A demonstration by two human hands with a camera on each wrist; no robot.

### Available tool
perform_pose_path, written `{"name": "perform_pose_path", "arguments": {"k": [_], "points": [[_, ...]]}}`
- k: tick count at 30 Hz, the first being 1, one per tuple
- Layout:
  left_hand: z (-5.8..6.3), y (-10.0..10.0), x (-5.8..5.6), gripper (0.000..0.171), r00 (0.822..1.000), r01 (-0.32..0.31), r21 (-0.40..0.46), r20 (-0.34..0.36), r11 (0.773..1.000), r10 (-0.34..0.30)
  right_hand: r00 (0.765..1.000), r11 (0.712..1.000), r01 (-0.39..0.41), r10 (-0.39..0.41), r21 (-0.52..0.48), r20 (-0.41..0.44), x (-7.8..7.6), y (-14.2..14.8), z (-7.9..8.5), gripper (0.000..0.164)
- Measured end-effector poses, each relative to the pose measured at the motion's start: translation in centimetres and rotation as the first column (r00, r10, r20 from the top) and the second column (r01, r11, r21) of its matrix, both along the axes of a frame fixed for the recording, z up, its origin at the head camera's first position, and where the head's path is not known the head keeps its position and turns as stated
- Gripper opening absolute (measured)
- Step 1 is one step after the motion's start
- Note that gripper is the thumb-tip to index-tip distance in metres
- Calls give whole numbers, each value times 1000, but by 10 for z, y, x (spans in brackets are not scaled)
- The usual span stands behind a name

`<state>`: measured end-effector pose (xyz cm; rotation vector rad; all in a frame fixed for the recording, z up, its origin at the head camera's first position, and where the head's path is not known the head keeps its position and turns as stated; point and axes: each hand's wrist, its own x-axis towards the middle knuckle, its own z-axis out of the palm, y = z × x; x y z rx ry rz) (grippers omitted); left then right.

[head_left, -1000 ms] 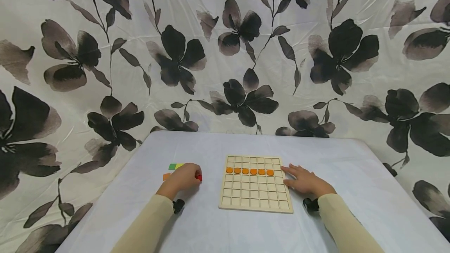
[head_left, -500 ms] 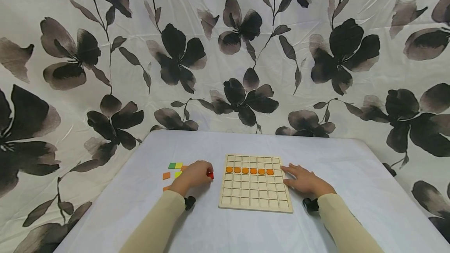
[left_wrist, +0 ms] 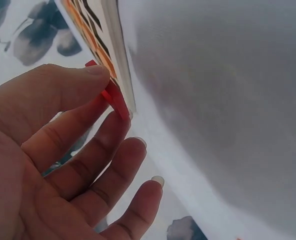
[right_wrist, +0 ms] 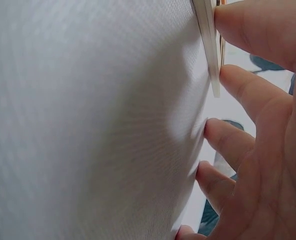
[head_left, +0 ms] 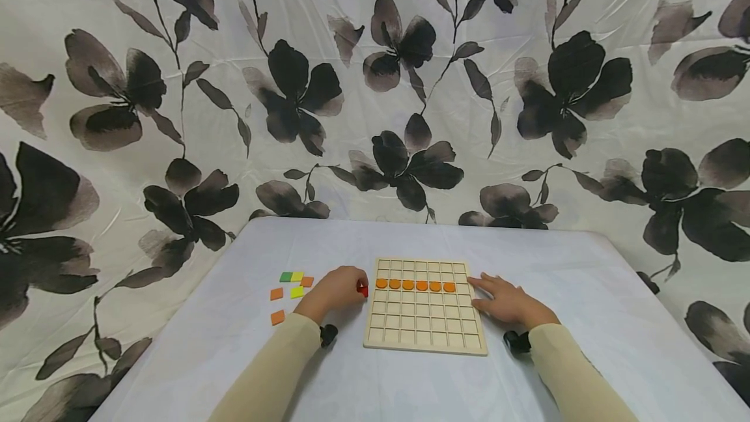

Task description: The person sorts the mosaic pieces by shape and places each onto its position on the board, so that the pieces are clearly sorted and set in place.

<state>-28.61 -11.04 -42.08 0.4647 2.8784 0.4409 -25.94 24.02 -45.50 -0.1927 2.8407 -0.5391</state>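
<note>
My left hand pinches a small red tile between thumb and fingers, close to the left edge of a wooden grid board. In the left wrist view the red tile is tilted, and the other fingers spread loosely below it. A row of several orange round pieces lies across the board's upper part. At the board's right side rests my right hand, its fingers extended. The right wrist view shows its thumb and index fingertips at the board edge, the other fingertips on the tablecloth.
Left of my left hand lie loose square tiles: a green one, yellow ones and orange ones. A white cloth covers the table. Behind it hangs a floral-patterned curtain.
My left hand has carried the red tile rightward from the loose tiles to the board's left edge, uncovering the tiles behind it. The right hand and the board stay about where they were.
</note>
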Motion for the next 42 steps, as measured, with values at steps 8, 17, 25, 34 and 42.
{"name": "perform_pose_path", "arguments": {"k": [8,17,25,34,42], "points": [[0,11,-1,20,1000,30,11,-5,999,-30,1000,1000,-9,9,7,5,-1,0,0,59],[0,19,-3,20,999,38,28,11,999,-38,1000,1000,-11,11,6,-6,-1,2,-1,60],[-2,27,-7,19,998,66,13,12,998,-66,1000,1000,-14,14,12,-7,-1,1,-1,59],[-4,34,-10,17,997,62,-8,35,998,-61,1000,1000,-12,12,8,-2,1,0,1,59],[-5,35,-13,13,995,79,0,53,997,-79,1000,1000,-7,7,5,4,-1,1,-1,59]]}}
